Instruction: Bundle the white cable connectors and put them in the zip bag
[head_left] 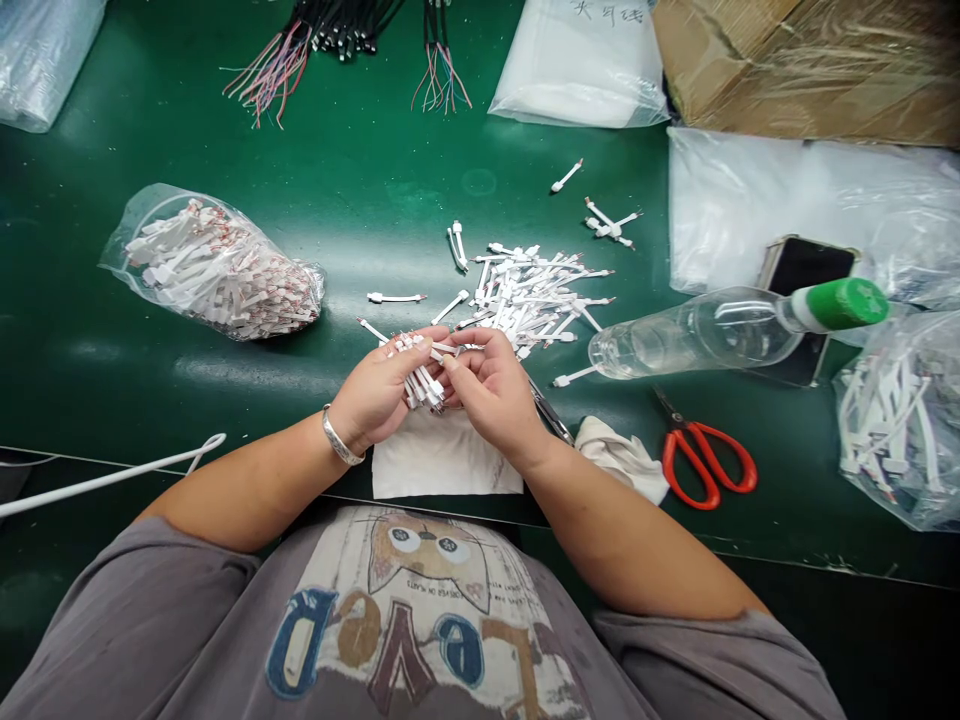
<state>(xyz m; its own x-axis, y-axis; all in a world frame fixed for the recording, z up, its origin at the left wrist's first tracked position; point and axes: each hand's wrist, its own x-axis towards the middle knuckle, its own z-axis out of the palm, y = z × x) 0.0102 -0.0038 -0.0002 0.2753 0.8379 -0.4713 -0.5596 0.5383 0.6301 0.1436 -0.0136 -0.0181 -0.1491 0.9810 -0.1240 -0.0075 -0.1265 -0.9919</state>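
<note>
Low over the front of the green table, my left hand [379,388] is closed around a bunch of short white connector cables [424,388]. Their white plugs stick out between my two hands. My right hand [491,385] meets it from the right, thumb and forefinger pinched on the plug end of one white cable; the exact fingertip contact is partly hidden. Beneath both hands lies a white cloth [450,465]. Just beyond them spreads a loose pile of the same white cables [532,295], with several single ones scattered around it.
A clear bag of cables [225,265] lies left, another cable bag [900,420] right. A green-capped bottle [697,330] rests over a phone [814,265]. Red-handled scissors [705,460] lie near a crumpled cloth [619,455]. At the back are black cables [345,25] and a carton [817,65].
</note>
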